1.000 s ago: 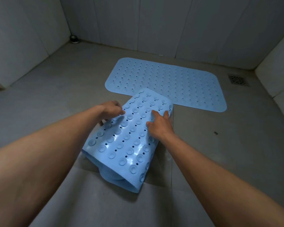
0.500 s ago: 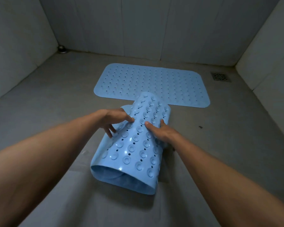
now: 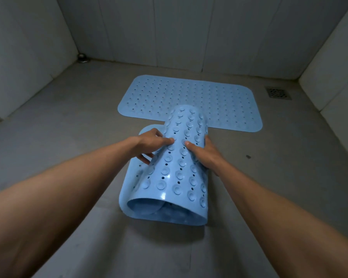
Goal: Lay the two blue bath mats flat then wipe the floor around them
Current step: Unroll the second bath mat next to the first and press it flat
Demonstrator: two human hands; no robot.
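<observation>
A: Now, where are your hands?

B: Both of your arms reach forward and down, almost straight, and they meet on the rolled mat (image 3: 175, 173). Your left hand (image 3: 152, 142) lies on the left side of the roll. Its thumb (image 3: 167, 141) presses on the top, among the suction cups, and the other fingers bend down around the left flank. So it grips the mat, half closed.

A: And the right one?

B: Your right hand (image 3: 206, 155) holds the right side. Its thumb (image 3: 190, 145) lies on top, very near to the left thumb but not touching it. The fingers go over the right edge and I cannot see their tips. The hand is curled on the mat, also half closed.

A: How does this mat lie?

B: It is curled like a tube, with the suction cups outside. The open end points to you and rests on the floor (image 3: 68, 125). On the left, a flat part of the mat comes out from under the roll and lies on the floor.

A: Where is the other mat?

B: The flat mat (image 3: 219, 101) lies spread behind, near the back wall (image 3: 179, 27). The far end of the roll overlaps its front edge in this view; if they touch, I cannot tell. A drain (image 3: 278, 93) sits in the floor at the right of it, apart.
</observation>
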